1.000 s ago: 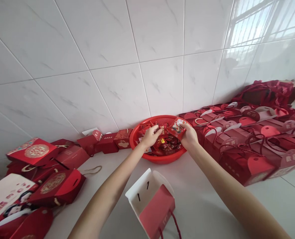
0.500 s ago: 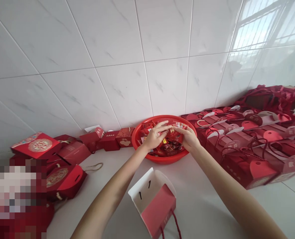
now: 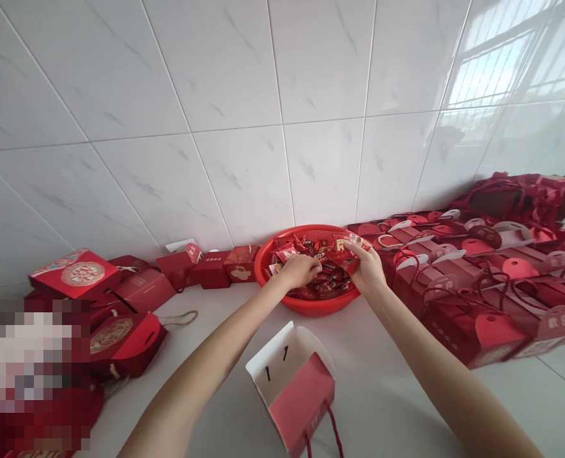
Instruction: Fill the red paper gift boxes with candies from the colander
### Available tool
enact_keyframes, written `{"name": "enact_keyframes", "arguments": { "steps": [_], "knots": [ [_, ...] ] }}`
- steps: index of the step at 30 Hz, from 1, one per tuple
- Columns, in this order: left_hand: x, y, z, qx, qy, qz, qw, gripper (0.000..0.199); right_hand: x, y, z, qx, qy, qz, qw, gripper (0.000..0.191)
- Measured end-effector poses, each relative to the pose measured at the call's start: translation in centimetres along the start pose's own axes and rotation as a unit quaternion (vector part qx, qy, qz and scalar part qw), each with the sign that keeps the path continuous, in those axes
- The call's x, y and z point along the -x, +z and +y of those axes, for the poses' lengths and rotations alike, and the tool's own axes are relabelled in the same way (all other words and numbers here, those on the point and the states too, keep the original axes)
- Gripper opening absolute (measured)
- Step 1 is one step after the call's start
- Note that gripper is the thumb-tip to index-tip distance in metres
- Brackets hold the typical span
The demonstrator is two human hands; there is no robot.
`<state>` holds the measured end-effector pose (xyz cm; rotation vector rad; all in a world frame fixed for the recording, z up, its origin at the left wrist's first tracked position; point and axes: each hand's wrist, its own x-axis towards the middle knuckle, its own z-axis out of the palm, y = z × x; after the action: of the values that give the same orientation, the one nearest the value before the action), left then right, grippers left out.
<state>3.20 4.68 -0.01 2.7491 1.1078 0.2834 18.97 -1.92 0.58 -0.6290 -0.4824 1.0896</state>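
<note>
A red plastic basket (image 3: pixel 318 308) full of wrapped candies (image 3: pixel 327 285) stands against the tiled wall. Inside it, my left hand (image 3: pixel 302 271) is closed with its fingers down among the candies; what they pinch is hidden. Over the basket's right side, my right hand (image 3: pixel 369 267) grips red candy packets (image 3: pixel 347 245), its thumb across them. Nearer to me, between my forearms, an open red gift box (image 3: pixel 303 395) with a white inside and red cord handles lies on the white surface.
Rows of red gift boxes with cord handles (image 3: pixel 483 299) fill the right side. A heap of red ribbons (image 3: pixel 525 194) lies behind them. More red boxes (image 3: pixel 130 343) are stacked on the left, and small ones (image 3: pixel 210 270) line the wall.
My left hand has come away from my right hand and moved down and closed into the candies. My right hand stays at the basket's right side with the red packets.
</note>
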Motion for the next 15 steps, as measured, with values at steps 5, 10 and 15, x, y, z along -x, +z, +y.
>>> {"name": "enact_keyframes", "arguments": {
  "steps": [5, 10, 15],
  "knots": [
    [0.34, 0.02, -0.15, 0.013, -0.002, 0.003, 1.000, 0.027, 0.00, 0.02, 0.08, 0.000, -0.006, 0.003, 1.000, 0.020],
    [0.01, 0.61, 0.00, -0.008, 0.021, -0.044, 0.999, 0.031, 0.10, 0.16, -0.02, 0.007, 0.000, 0.011, 1.000, 0.022],
    [-0.15, 0.54, 0.34, 0.003, 0.021, -0.048, 0.999, 0.012, 0.36, 0.08, -0.26, 0.012, 0.007, -0.008, 1.000, 0.026]
  ]
}}
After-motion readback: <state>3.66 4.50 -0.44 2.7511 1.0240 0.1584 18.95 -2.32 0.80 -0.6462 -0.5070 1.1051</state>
